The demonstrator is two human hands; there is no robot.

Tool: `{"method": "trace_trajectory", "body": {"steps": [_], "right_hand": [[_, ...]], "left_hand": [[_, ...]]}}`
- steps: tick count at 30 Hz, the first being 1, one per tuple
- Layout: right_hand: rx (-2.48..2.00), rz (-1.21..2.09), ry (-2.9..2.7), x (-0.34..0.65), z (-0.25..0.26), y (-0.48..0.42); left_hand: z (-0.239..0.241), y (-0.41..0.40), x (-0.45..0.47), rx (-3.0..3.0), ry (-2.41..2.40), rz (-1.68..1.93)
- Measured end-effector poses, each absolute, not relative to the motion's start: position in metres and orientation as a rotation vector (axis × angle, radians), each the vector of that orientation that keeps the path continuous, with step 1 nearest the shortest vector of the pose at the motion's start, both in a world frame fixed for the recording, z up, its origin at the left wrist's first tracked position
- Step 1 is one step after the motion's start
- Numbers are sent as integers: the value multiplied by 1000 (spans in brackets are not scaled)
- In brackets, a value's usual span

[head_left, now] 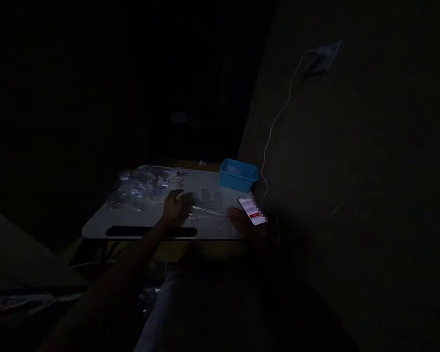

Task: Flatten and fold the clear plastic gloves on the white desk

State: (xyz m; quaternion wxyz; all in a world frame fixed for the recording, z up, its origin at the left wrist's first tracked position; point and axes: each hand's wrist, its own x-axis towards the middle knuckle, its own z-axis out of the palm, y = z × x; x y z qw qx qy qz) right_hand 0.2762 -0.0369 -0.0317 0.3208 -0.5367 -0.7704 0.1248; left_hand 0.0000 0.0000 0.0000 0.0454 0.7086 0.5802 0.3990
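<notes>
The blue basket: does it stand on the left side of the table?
No, the blue basket stands at the far right corner of the table, close to the wall.

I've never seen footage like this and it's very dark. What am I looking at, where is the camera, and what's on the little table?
No machine here: one camera, worn on a person's head, looks down at their own bare hands in a dark room. A small white table holds a heap of clear plastic bags, a blue basket and a lit phone. The left hand rests mid-table; the right hand lies beside the phone. Too dark to tell whether either holds anything.
</notes>
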Motion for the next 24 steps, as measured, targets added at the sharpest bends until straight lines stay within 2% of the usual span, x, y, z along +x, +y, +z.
{"method": "trace_trajectory", "body": {"steps": [4,8,12,16,24], "right_hand": [[-1418,340,-2021,270,-25,-42],[-1593,30,-2036,266,-10,-49],[-1503,-136,-2256,258,-3,-60],[-1329,-174,-2472,247,-18,-66],[-1510,-367,-2472,266,-32,-51]], "left_hand": [[-13,-24,27,2498,1581,866],[-19,-42,43,2615,1787,505],[-18,-45,45,2607,1851,236],[-17,-38,41,2644,1800,152],[-20,-36,39,2679,1786,145]]}}
